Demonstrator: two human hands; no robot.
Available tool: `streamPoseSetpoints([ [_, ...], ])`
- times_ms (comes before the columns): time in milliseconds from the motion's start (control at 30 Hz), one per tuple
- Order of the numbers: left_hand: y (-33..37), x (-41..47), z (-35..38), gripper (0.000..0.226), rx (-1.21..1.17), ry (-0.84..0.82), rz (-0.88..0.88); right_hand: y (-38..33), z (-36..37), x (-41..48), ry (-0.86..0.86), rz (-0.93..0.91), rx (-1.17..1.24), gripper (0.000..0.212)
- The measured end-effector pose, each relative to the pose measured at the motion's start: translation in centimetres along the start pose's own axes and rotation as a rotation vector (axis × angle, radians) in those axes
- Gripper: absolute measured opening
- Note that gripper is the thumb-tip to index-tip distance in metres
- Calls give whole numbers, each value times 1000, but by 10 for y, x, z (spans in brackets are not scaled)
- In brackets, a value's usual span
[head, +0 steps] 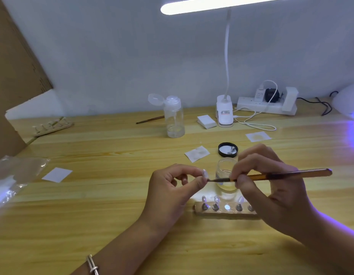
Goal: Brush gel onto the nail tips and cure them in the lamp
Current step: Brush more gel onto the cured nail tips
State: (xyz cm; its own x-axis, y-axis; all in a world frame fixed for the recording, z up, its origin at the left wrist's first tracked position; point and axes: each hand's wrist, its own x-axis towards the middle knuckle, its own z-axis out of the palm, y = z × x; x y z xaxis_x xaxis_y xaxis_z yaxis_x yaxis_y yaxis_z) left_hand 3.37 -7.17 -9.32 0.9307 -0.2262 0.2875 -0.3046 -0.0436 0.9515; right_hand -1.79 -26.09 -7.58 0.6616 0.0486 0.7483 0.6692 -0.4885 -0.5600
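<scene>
Left hand (172, 187) pinching, right hand (271, 183) gripping

Left hand (172, 187) pinched a nail tip (205, 174); the brush (281, 174) in the right hand (267, 181) met it from the right. The gel jar (224, 171) stood just behind that grip, with its lid (227, 149) behind it. The nail-tip stand (221, 211) lay on the table (112, 215), nearer the person than the grip. The pump bottle (174, 118) stood well behind and to the left. The curing lamp (349, 102) sat far to the right at the rear.

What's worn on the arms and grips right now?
Left grip and right grip are ungloved, no rings visible. Both forearms are bare, no sleeves in view. A thin silver-coloured bracelet circles the left wrist.
</scene>
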Motion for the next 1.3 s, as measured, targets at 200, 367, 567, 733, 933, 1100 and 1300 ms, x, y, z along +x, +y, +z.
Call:
streamPoseSetpoints([
  [200, 0, 0, 1, 10, 3, 16, -15, 2, 2, 2, -2, 6, -62, 11],
  [367, 1, 0, 1, 10, -5, 20, -22, 1, 0, 0, 2, 13, -6, 11],
  [567, 3, -1, 0, 10, -11, 23, -32, 2, 2, 0, 8, 81, -39, 11],
  [733, 3, 0, 1, 11, -2, 28, -28, 0, 1, 1, -8, 58, 21, 12],
  [933, 4, -1, 1, 9, 19, 26, -12, 0, 2, 1, 13, 98, -13, 9],
  [1100, 5, -1, 0, 8, 6, 20, -13, 0, 1, 1, -1, 82, 25, 12],
  [1300, 6, 0, 1, 11, 12, 30, -31, 0, 3, 1, 2, 122, -10, 10],
])
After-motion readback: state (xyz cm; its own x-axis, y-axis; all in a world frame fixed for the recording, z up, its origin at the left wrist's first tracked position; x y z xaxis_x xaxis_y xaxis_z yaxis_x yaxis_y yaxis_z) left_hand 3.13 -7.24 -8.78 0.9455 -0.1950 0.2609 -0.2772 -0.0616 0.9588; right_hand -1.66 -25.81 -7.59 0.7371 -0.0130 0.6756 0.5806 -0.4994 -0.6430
